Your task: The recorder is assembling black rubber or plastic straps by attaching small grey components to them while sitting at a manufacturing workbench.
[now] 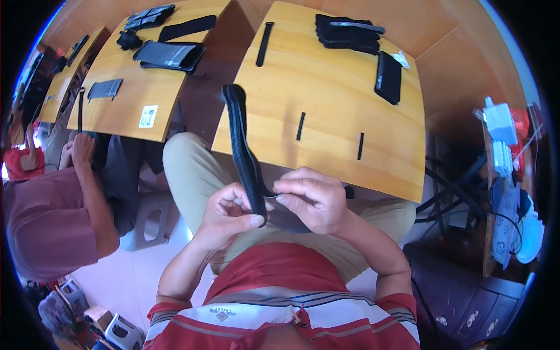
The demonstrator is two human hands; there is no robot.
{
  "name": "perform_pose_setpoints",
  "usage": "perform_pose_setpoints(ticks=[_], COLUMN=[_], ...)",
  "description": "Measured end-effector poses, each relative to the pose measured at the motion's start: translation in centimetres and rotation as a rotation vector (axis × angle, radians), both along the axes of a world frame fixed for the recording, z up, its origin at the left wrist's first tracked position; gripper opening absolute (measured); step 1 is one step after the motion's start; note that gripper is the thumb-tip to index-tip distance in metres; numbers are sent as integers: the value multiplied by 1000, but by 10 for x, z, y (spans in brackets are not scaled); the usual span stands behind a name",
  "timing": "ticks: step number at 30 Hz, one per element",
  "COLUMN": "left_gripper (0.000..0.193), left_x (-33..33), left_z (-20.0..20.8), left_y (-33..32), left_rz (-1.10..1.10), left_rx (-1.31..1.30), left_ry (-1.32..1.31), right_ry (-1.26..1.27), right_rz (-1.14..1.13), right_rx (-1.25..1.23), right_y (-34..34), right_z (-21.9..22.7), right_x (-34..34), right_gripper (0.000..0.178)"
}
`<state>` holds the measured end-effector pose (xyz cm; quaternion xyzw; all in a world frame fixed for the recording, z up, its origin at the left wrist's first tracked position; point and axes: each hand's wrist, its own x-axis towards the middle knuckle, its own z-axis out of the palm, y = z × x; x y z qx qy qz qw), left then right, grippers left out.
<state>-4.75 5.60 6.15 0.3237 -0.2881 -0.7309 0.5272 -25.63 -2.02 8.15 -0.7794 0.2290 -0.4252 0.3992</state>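
Note:
My left hand [230,213] is closed around the lower end of a long black fabric strap [240,131]. The strap stands up from the hand in a folded loop and leans over the near edge of the wooden table [338,99]. My right hand [315,198] pinches a thin dark end beside the strap, close to the left fingers. Two short black strips [301,126] lie apart on the table beyond my hands. Farther back, a narrow black strap with a ring end [265,45] rests near the left edge.
A black fabric stack [345,41] and a black flat rectangular case [388,79] lie at the table's far right. To the left, another person [55,219] sits at a table with grey packets [166,55]. A shelf at right holds a white adapter [500,122].

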Motion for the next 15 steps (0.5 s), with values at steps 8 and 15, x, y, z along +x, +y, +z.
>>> perform_pose_setpoints(ticks=[8,15], left_gripper=[24,29], left_x=[6,13], left_z=[-6,-11], left_y=[7,20], left_rz=[-139,-287], left_rx=[-36,16], left_ry=[4,159], right_ry=[-176,-373], right_rz=[134,-454], right_rx=[505,202], right_y=[-12,-108], right_z=[11,36], right_x=[-1,-25], right_gripper=[10,12])
